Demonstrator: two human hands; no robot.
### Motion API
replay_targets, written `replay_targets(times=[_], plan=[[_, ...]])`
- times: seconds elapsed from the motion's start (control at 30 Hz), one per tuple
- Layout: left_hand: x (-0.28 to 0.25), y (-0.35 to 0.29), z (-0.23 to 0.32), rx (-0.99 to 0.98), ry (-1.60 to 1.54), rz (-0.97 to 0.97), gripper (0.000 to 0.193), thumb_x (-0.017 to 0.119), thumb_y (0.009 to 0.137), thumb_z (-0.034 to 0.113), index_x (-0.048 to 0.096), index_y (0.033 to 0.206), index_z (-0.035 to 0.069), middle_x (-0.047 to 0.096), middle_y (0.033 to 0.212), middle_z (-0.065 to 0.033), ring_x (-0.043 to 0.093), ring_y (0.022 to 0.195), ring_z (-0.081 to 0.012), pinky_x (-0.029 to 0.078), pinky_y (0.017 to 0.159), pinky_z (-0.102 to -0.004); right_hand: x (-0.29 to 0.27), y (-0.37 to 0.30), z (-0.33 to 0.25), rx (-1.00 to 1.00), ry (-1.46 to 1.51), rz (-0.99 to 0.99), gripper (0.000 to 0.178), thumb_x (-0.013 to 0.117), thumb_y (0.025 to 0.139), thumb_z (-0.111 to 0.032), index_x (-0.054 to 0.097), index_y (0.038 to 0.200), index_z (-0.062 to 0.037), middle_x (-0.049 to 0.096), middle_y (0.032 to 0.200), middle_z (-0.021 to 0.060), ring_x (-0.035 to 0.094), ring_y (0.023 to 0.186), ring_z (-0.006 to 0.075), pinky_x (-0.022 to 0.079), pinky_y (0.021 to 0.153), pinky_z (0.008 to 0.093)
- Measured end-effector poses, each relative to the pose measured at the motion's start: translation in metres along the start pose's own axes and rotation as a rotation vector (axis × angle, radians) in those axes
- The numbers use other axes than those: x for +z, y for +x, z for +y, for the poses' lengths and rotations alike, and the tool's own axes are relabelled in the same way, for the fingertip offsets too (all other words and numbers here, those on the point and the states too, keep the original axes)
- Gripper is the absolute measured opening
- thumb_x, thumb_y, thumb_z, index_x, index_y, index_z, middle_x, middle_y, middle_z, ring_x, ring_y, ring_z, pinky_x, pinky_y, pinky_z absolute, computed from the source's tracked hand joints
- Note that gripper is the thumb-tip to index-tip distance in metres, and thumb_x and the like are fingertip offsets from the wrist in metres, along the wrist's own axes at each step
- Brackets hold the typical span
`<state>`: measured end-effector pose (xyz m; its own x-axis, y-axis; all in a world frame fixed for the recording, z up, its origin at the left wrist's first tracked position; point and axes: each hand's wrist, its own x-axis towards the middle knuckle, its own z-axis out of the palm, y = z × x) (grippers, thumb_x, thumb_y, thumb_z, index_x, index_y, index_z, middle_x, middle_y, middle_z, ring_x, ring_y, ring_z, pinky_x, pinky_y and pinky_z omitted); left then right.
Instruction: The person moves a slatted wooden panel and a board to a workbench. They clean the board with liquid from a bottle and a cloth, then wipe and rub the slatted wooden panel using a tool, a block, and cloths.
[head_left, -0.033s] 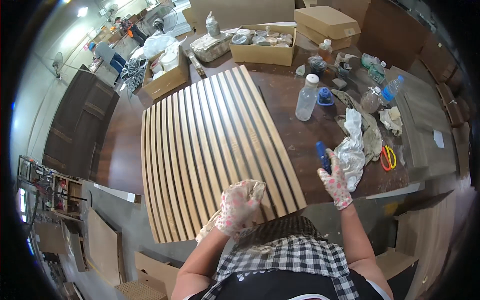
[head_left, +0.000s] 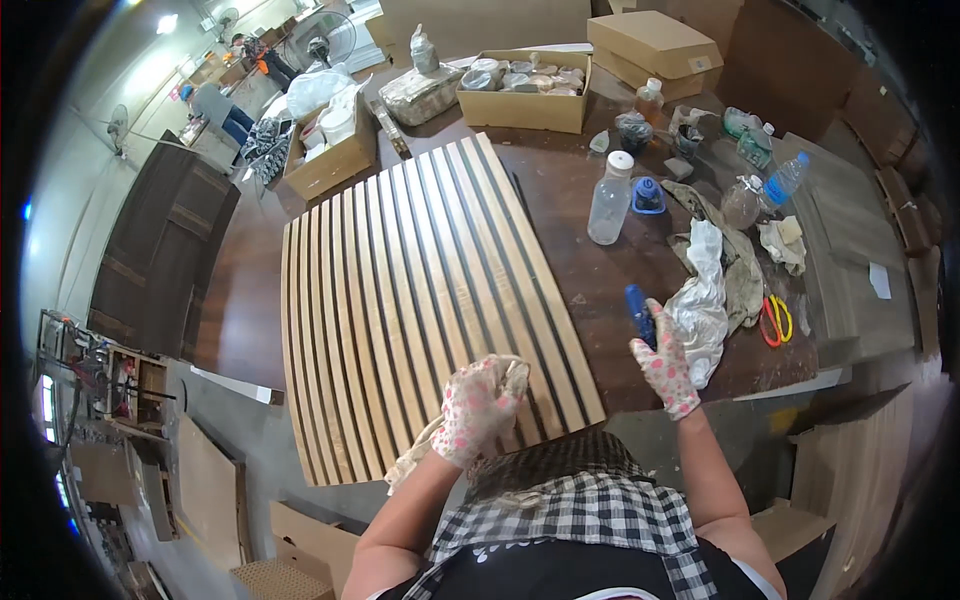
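A slatted wood panel (head_left: pixel 420 300), pale strips with dark grooves between them, lies across the brown table. At its near edge, my left hand (head_left: pixel 478 412), in a white glove with pink dots, is closed on a beige cloth (head_left: pixel 412 462). Part of the cloth shows beyond the fingers and part hangs by the wrist. To the right of the panel, my right hand (head_left: pixel 668 372), gloved the same way, holds a dark blue stick-shaped tool (head_left: pixel 640 316) between thumb and fingers. The tool points up and away; its exact kind I cannot make out.
Right of the panel stand a clear bottle with a white cap (head_left: pixel 610 200) and a small blue container (head_left: pixel 648 196). White crumpled cloth (head_left: pixel 700 300) and red-yellow scissors (head_left: pixel 775 320) lie near the right edge. Cardboard boxes (head_left: pixel 525 112) line the back; two people work far off.
Hardly anything differs. The blue tool and my right hand sit slightly lower and further left; my left hand keeps its grip on the cloth.
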<state>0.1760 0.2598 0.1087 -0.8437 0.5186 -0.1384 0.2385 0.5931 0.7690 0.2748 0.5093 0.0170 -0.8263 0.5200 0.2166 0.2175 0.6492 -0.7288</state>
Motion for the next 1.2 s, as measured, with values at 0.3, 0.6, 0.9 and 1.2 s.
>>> replay_targets(times=[0.3,0.6,0.9,1.2], plan=[[0.052,0.04,-0.002,0.197,0.368,0.233,0.02,0.058,0.08,0.022,0.062,0.094,0.01,0.062,0.085,-0.0127,0.06,0.078,-0.0306,0.047,0.07,-0.0403,0.01,0.048,0.032,-0.083,-0.055,-0.105,0.05,0.052,0.08,-0.009,0.036,0.127,-0.0045,0.045,0.113,0.0208,0.05,0.099,0.0385,0.043,0.084,0.0432],[0.055,0.042,-0.002,0.179,0.348,0.289,0.015,0.06,0.077,0.02,0.064,0.088,0.01,0.062,0.08,-0.0111,0.06,0.073,-0.0298,0.047,0.066,-0.0387,0.028,0.057,0.051,-0.067,0.033,-0.144,0.048,0.053,0.079,-0.013,0.04,0.125,-0.0041,0.048,0.114,0.0214,0.053,0.099,0.0367,0.044,0.084,0.0424],[0.058,0.045,0.006,0.268,0.324,0.33,0.017,0.058,0.076,0.016,0.063,0.091,0.009,0.06,0.078,-0.0168,0.058,0.073,-0.0343,0.045,0.065,-0.0418,0.016,0.062,0.043,-0.262,0.105,-0.018,0.042,0.055,0.076,-0.014,0.048,0.115,-0.0007,0.052,0.11,0.0202,0.052,0.102,0.035,0.043,0.088,0.0415],[0.056,0.042,-0.014,0.228,0.306,0.308,0.017,0.057,0.08,0.019,0.063,0.089,0.007,0.059,0.08,-0.0127,0.059,0.074,-0.0288,0.046,0.067,-0.0361,-0.142,0.106,0.157,-0.01,-0.047,0.639,0.013,0.051,0.082,-0.01,0.058,0.092,-0.0047,0.056,0.094,0.0134,0.054,0.088,0.0264,0.043,0.08,0.0346]])
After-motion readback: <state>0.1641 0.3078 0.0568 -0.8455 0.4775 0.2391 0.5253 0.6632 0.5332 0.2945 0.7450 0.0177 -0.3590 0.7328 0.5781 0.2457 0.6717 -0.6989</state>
